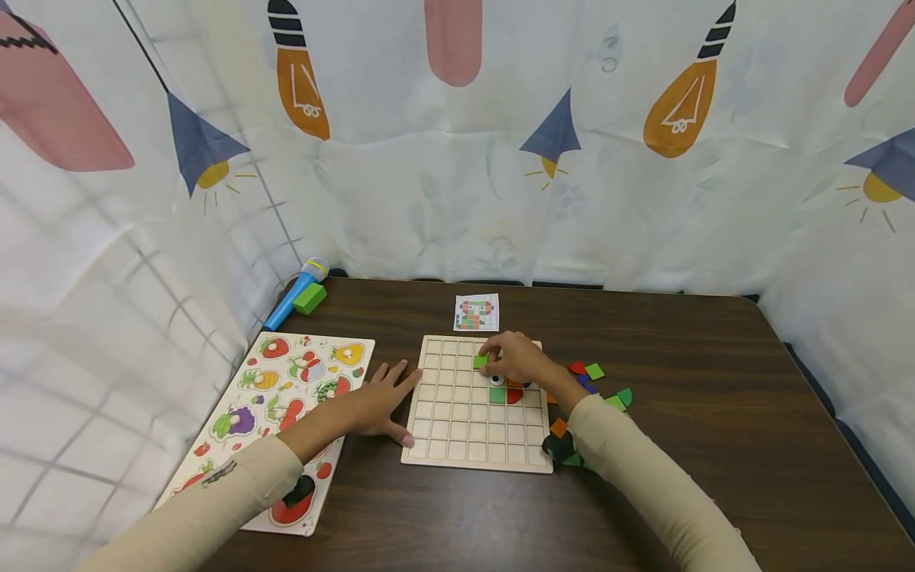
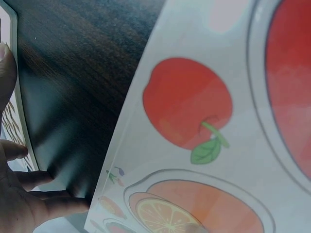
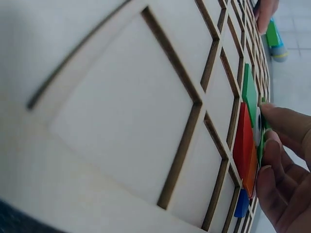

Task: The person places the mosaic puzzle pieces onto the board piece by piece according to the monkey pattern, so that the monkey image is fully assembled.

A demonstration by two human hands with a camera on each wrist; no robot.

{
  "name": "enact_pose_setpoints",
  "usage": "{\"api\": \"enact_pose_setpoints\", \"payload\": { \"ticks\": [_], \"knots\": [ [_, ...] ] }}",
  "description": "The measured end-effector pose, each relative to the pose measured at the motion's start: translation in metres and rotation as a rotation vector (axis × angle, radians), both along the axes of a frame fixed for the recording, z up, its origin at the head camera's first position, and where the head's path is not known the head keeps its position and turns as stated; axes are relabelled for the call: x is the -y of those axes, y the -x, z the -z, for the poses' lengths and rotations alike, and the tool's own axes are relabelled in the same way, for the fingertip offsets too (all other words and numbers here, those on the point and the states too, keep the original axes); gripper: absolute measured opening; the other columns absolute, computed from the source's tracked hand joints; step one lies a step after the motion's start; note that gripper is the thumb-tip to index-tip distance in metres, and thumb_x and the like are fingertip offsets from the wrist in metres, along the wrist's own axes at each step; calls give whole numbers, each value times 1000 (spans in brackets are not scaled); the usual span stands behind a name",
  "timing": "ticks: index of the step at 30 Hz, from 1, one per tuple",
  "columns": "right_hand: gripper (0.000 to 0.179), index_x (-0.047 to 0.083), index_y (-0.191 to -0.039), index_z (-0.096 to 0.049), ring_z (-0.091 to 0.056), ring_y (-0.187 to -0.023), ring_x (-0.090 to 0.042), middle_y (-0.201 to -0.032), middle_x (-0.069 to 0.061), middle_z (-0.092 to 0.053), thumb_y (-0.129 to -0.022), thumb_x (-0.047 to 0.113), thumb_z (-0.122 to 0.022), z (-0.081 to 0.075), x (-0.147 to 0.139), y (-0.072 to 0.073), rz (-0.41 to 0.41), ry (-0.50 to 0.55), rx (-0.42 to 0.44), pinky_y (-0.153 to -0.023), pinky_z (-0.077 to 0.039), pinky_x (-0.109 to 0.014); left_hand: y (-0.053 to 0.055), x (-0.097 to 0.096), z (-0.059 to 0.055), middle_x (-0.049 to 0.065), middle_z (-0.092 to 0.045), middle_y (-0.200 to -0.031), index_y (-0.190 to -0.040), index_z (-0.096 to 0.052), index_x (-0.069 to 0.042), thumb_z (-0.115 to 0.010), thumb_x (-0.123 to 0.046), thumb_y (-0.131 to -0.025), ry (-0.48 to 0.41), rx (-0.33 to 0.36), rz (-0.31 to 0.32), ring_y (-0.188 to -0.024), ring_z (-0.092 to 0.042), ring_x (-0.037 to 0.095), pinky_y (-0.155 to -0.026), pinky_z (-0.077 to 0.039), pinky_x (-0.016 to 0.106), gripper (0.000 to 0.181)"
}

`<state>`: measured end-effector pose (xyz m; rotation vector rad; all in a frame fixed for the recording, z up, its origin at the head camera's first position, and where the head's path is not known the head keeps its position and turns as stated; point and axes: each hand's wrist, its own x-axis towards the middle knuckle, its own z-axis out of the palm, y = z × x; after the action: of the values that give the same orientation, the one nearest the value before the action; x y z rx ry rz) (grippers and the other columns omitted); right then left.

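Note:
A light wooden board point(image 1: 460, 431) with a raised grid lies on the table. My right hand point(image 1: 520, 359) is over its upper right part, pinching a green square tile point(image 1: 480, 361) against the grid. Just below the fingers are a white round eye piece point(image 1: 496, 380), a green tile point(image 1: 496, 395) and a red rounded tile point(image 1: 514, 396). In the right wrist view, an orange tile point(image 3: 250, 172) and a blue tile point(image 3: 241, 203) also sit on the board. My left hand point(image 1: 384, 400) has its fingers spread and touches the board's left edge.
A small patterned card point(image 1: 476, 313) lies behind the board. Loose coloured tiles point(image 1: 595, 371) are scattered to the right, partly under the right sleeve. At left are a fruit-picture board point(image 1: 288, 381) with a black piece on it, a blue toy microphone point(image 1: 289, 300) and a green block point(image 1: 310, 299).

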<state>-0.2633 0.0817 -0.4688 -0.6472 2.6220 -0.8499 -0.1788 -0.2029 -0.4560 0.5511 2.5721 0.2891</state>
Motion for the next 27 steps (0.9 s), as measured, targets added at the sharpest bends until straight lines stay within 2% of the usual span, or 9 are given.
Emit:
{"api": "enact_pose_setpoints", "payload": {
  "ticks": [16, 27],
  "knots": [
    [25, 16, -111, -75, -57, -74, -12, -85, 6, -65, -88, 26, -79, 2, 2, 2, 22, -35, -17, -64, -46, -26, -2, -1, -3, 27, -11, -165, -161, -20, -11, -79, -57, -78, -5, 2, -1, -148, -12, 58, -110, -31, 69, 112],
    [23, 15, -112, -76, -57, -70, -9, -90, 4, -70, -93, 28, -73, 1, -5, 2, -38, 15, -45, -64, -46, -25, -2, -1, -3, 27, -11, -165, -161, -20, -10, -80, -56, -78, -3, -1, -2, -148, -12, 58, -110, -33, 68, 112]
  ]
}}
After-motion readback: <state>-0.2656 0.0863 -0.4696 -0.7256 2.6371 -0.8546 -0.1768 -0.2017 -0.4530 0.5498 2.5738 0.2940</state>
